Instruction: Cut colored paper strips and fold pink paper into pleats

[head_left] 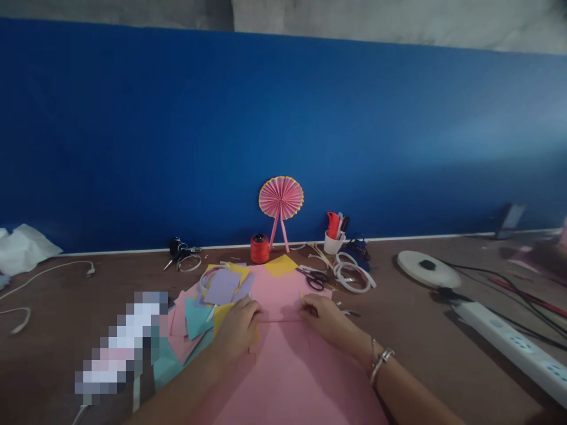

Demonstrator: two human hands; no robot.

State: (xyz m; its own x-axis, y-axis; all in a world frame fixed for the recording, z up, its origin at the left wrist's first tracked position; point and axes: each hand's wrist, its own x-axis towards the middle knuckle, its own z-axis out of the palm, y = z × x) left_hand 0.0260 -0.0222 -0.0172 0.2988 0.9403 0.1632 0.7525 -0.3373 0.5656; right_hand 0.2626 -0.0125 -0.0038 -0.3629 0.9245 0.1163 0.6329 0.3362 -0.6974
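A large sheet of pink paper [292,378] lies in front of me, with a straight crease or edge running across between my hands. My left hand [239,324] has its fingers bent down on the left end of that line. At the right end, my right hand [325,319] pinches the paper between thumb and fingers. Black-handled scissors [315,281] rest just beyond the right hand. Purple paper pieces [224,287], a teal piece [197,316] and yellow paper [278,266] spread around and beyond the left hand.
Against the blue partition [177,130] leans a pink pleated paper fan [281,198]. Near it are a red spool [259,250], a white cup [333,243] of tools and coiled white tubing [352,277]. A power strip [509,342] lies right; a blurred-out object [119,348] lies left.
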